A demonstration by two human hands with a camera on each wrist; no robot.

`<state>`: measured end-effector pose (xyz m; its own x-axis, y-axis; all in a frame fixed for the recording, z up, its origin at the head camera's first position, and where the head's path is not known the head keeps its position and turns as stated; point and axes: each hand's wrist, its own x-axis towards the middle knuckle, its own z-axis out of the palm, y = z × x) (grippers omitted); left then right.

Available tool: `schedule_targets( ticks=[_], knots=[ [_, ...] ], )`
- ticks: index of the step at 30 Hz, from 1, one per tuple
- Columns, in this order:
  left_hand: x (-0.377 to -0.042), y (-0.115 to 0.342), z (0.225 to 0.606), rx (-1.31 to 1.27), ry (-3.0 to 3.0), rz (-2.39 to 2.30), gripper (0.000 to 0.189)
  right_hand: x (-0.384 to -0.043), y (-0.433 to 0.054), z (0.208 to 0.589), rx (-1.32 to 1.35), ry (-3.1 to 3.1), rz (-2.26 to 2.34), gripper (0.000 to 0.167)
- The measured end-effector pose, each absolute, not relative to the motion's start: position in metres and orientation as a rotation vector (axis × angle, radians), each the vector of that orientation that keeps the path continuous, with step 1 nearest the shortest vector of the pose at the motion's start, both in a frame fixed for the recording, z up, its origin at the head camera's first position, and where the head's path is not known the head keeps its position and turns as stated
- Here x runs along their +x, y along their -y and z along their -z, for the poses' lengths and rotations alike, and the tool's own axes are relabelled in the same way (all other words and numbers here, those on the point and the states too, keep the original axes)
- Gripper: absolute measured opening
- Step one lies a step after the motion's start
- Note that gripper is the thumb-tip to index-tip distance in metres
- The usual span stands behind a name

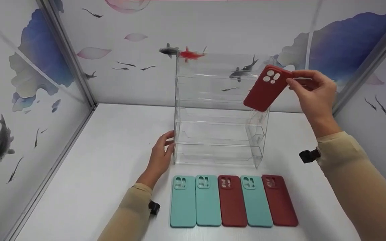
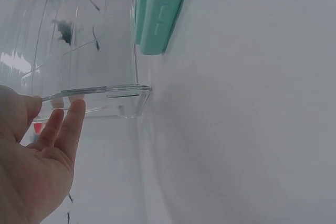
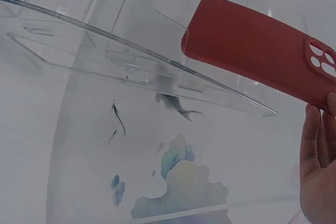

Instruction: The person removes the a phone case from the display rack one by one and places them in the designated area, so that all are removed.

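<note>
My right hand point(image 1: 317, 92) pinches a red phone case point(image 1: 263, 90) by its camera end. That case is tilted in front of the upper right side of a clear acrylic rack point(image 1: 219, 144) with several tiers; the camera holes also show in the right wrist view. Lower down, my left hand point(image 1: 161, 155) touches the rack's left side wall with thumb and fingertips, its fingers fairly straight in the left wrist view. Before the rack lies a row of phone cases: teal ones point(image 1: 183, 207), point(image 1: 208, 206), point(image 1: 257, 207) and red ones point(image 1: 233, 204), point(image 1: 281, 204).
The rack stands on a white table point(image 1: 122, 140). Behind it rises a white back wall point(image 1: 213, 23) printed with fish and petals. Printed side panels point(image 1: 12, 83) with metal corner posts point(image 1: 69, 57) close in the left and right.
</note>
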<state>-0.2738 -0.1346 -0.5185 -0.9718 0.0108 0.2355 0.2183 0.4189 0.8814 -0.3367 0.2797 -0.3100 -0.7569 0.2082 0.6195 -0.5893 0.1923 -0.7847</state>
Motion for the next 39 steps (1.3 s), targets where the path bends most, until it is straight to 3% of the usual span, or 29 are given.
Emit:
schedule_targets(
  ticks=[12, 39],
  knots=[
    [-0.274, 0.133, 0.519, -0.191, 2.489, 1.566, 0.046, -0.317, -0.312, 0.308, 0.355, 1.709, -1.813, 0.032],
    [-0.274, 0.133, 0.521, -0.203, 2.469, 1.589, 0.046, -0.281, -0.407, 0.389, 0.018, 2.632, -1.338, 0.045]
  ],
)
